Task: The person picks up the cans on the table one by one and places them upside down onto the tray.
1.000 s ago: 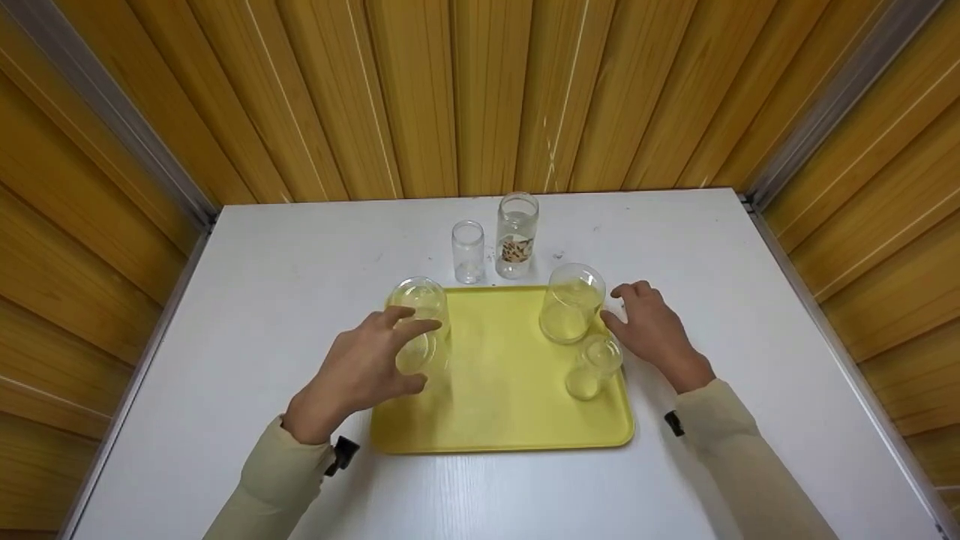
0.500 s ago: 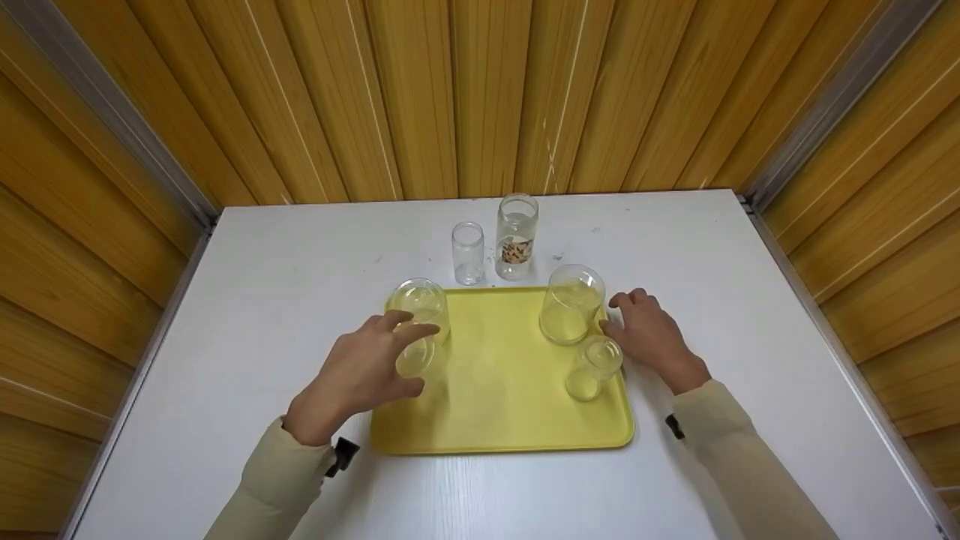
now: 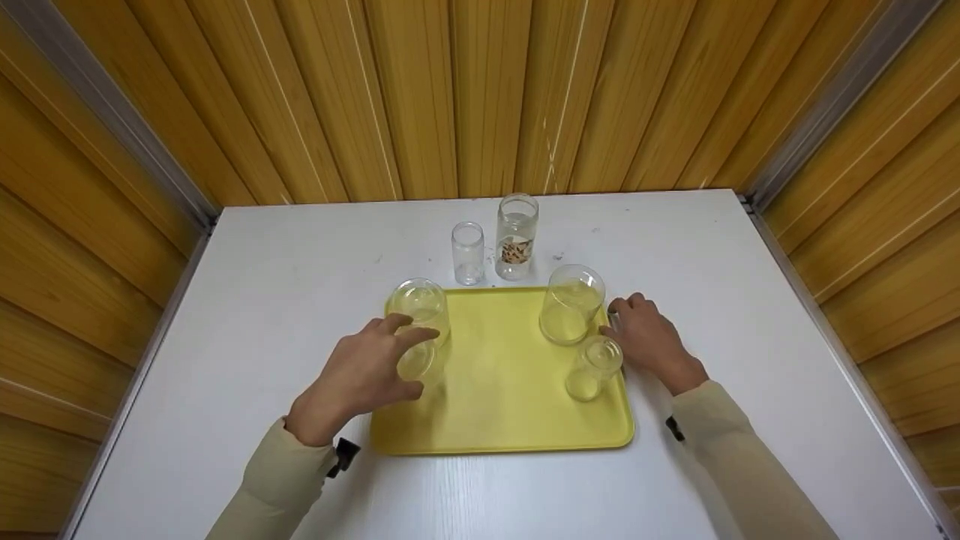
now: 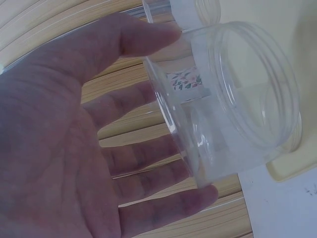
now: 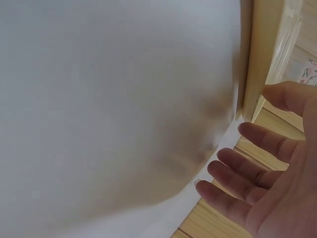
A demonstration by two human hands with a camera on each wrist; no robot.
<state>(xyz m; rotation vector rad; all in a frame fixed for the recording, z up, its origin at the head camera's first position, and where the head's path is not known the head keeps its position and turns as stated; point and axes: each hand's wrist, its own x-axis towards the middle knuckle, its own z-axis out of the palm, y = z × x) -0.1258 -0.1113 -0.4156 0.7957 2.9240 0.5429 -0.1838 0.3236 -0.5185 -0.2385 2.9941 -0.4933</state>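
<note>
My left hand (image 3: 364, 367) hovers over the left side of a yellow tray (image 3: 495, 420), fingers spread and thumb apart. Just beyond its fingertips a clear jar (image 3: 431, 307) stands mouth down on the tray. In the left wrist view, that jar (image 4: 223, 158) shows its base toward my palm, with space between palm and jar. My right hand (image 3: 651, 341) is low beside the tray's right edge, fingers loosely bent, holding nothing. In the right wrist view the thumb of my right hand (image 5: 285, 173) lies along the tray's rim (image 5: 260, 54).
On the tray's right side stand a wide clear jar (image 3: 559, 311) and a smaller clear jar (image 3: 589, 371) in front of it. Behind the tray, on the white table (image 3: 300, 255), stand a narrow clear jar (image 3: 469, 259) and a taller jar with a patterned label (image 3: 516, 250). Wood-look panels surround the table.
My right hand has sunk slightly beside the tray's right edge, its fingers drawing in closer. The left hand has hardly moved, and the jars and tray stay in place.
</note>
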